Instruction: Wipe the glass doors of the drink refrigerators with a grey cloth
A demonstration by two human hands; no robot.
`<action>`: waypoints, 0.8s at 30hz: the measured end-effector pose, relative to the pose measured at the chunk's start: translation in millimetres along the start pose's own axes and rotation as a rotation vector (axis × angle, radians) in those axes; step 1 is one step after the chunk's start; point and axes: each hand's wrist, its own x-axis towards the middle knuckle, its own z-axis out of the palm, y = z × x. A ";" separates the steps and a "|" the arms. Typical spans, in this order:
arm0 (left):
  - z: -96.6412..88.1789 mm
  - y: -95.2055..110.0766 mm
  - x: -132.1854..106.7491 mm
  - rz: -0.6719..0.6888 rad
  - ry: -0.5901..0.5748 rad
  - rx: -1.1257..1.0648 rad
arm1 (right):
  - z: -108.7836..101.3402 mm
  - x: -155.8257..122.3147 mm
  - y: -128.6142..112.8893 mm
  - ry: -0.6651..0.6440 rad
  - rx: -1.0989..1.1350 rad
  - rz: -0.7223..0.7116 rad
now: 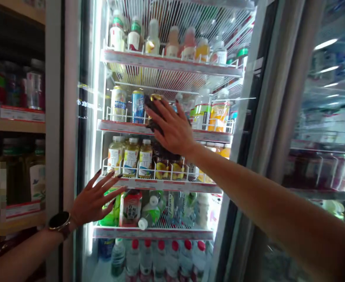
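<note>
My right hand (174,129) reaches into an open drinks fridge at the second shelf (122,127). Its fingers lie around a dark, bottle-like object (152,111), held tilted in front of the cans there; I cannot make out its label. A blue can (138,105) and a pale can (118,103) stand just left of it. My left hand (94,200), with a watch (60,221) on the wrist, is open with fingers spread. It hovers at the left end of the third shelf (143,183), in front of a green bottle (111,213).
Yellow-label tea bottles (130,157) line the third shelf. Lower down lie tipped bottles (150,211), and red-capped water bottles (160,258) fill the bottom. The fridge's glass door (307,137) stands open at right. Wooden shelves with bottles (34,84) are at left.
</note>
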 end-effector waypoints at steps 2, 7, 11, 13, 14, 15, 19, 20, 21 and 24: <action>-0.4 1.1 1.6 -0.004 0.006 -0.003 | -14.3 -35.3 41.3 0.053 -0.045 0.144; 1.0 2.2 4.5 0.008 0.012 0.015 | -38.7 -129.5 112.8 0.150 -0.191 0.483; 4.3 1.8 2.7 0.017 0.018 0.028 | -35.8 -171.8 129.9 0.209 -0.216 0.518; 6.2 1.5 1.0 0.021 0.017 0.026 | -28.3 -176.0 125.6 0.236 -0.211 0.537; 7.1 1.3 0.1 0.023 0.020 0.025 | -23.6 -173.6 119.7 0.245 -0.208 0.560; 7.9 1.0 -0.6 0.028 0.021 0.023 | -18.3 -168.3 110.9 0.249 -0.207 0.584; 9.2 0.4 -2.0 0.040 0.031 0.013 | 5.4 -116.7 51.8 0.198 -0.200 0.495; 9.0 0.4 -2.0 0.038 0.033 0.013 | 10.9 -97.8 34.3 0.173 -0.193 0.426; 8.8 0.5 -2.0 0.036 0.035 0.018 | 15.6 -78.0 17.6 0.147 -0.184 0.353; 8.0 0.7 -2.1 0.036 0.037 0.037 | 23.7 -24.8 -18.6 0.080 -0.154 0.208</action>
